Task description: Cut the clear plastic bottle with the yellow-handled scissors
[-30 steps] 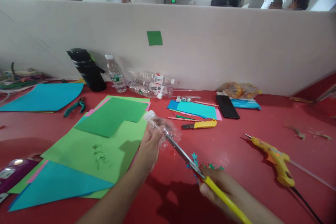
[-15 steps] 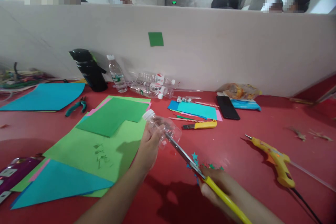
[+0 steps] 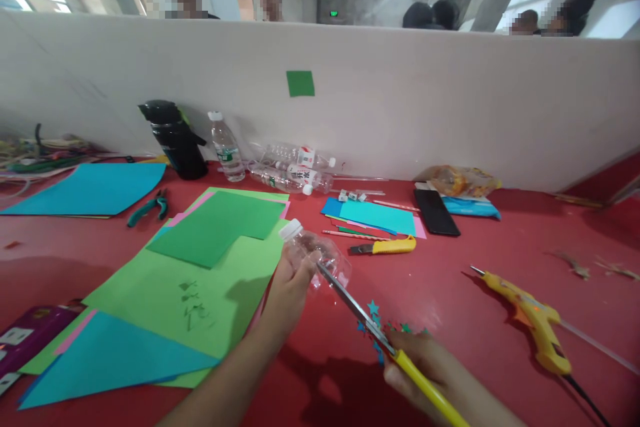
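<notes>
My left hand (image 3: 291, 290) grips a clear plastic bottle top (image 3: 327, 253) with a white cap, tilted above the red table. My right hand (image 3: 420, 367) is closed round the yellow handles of a pair of scissors (image 3: 357, 310). The blades look nearly together, and their tips meet the clear plastic beside my left thumb. Whether they pass through the plastic I cannot tell. Small blue and green paper stars (image 3: 373, 309) lie on the table by my right hand and are partly hidden by it.
A yellow glue gun (image 3: 530, 317) lies at the right. Past my hands are a yellow utility knife (image 3: 393, 246), a black phone (image 3: 436, 211) and several empty bottles (image 3: 290, 179). Coloured paper sheets (image 3: 165, 287), pliers (image 3: 149, 209) and a black flask (image 3: 176, 143) are at the left.
The whole view has shifted slightly, with the table items appearing a little lower. Both hands keep hold of the bottle top and scissors, with the blade tips still at the plastic.
</notes>
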The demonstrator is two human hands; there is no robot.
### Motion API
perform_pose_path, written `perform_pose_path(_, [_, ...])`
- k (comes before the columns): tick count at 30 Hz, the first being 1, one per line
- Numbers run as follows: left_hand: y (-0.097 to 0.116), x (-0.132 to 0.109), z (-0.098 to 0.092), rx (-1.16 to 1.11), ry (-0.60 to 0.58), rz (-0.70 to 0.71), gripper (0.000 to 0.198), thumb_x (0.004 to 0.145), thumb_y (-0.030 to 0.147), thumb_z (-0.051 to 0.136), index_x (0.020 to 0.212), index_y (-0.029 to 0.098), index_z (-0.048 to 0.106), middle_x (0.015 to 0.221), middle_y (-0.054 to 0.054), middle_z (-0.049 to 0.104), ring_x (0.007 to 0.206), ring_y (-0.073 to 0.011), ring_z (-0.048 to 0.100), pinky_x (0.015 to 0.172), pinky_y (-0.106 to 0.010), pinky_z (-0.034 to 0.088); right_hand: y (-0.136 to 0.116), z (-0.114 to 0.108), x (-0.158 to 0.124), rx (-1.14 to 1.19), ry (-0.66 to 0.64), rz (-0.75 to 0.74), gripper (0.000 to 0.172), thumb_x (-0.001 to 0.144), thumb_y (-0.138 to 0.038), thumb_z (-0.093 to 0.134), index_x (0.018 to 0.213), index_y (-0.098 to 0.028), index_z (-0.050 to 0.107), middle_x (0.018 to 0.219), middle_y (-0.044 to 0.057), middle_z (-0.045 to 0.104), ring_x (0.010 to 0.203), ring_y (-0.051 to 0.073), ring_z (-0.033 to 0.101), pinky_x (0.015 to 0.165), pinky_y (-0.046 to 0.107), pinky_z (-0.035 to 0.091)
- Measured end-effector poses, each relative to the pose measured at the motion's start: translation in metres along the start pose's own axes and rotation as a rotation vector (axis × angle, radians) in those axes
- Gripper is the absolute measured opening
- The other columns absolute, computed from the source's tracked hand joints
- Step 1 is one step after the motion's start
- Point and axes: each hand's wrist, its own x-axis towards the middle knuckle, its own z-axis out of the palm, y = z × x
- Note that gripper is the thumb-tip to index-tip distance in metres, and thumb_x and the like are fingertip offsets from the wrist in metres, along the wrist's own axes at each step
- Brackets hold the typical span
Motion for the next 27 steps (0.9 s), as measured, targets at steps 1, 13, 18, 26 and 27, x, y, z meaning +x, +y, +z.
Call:
perform_pose_path(1, [0.000,0.000,0.000,0.001,-0.007,-0.004,0.022,0.082,0.033,0.068,0.098,0.018,0.065,0.096,-0.005,0.067,0.088,-0.0173,0.063,0.088,-0.031,0.048,-0.001,-0.001,0.000,0.008,-0.003,-0.001,0.059,0.086,-0.079,0.038,0.071,-0.022,0.039,0.060,-0.007,0.031,0.054,0.010,0.028,0.050,0.025,0.021])
perform_pose_path(13, [0.010,-0.005,0.007,0.158,-0.107,0.031,0.046,0.078,0.057,0.068,0.102,0.020,0.057,0.097,-0.006,0.066,0.094,-0.0232,0.063,0.091,-0.040,0.047,0.014,0.009,0.001,0.090,0.019,0.018,0.064,0.082,-0.086,0.033,0.073,-0.023,0.037,0.062,-0.007,0.029,0.056,0.011,0.027,0.051,0.028,0.018])
perform_pose_path(18, [0.008,-0.003,0.006,0.180,-0.133,0.040,0.041,0.082,0.053,0.065,0.103,0.019,0.057,0.101,-0.007,0.064,0.099,-0.0248,0.062,0.092,-0.042,0.046,0.010,0.008,0.000,0.051,0.040,-0.012,0.062,0.084,-0.083,0.035,0.070,-0.022,0.037,0.061,-0.007,0.028,0.055,0.010,0.025,0.051,0.028,0.018])
perform_pose_path(26, [0.008,-0.004,0.006,0.143,-0.133,0.049,0.028,0.085,0.040,0.064,0.102,0.020,0.057,0.099,-0.006,0.065,0.096,-0.0224,0.062,0.093,-0.040,0.045,-0.002,0.005,-0.003,0.035,0.052,0.034,0.060,0.085,-0.080,0.039,0.068,-0.023,0.033,0.061,-0.007,0.025,0.056,0.011,0.023,0.051,0.028,0.017])
perform_pose_path(27, [0.009,-0.004,0.006,0.140,-0.131,0.052,0.027,0.084,0.039,0.064,0.102,0.019,0.057,0.099,-0.006,0.066,0.095,-0.0221,0.063,0.092,-0.039,0.045,-0.002,0.004,-0.003,0.037,0.048,0.029,0.060,0.085,-0.079,0.041,0.068,-0.023,0.032,0.061,-0.007,0.024,0.056,0.011,0.022,0.051,0.028,0.017])
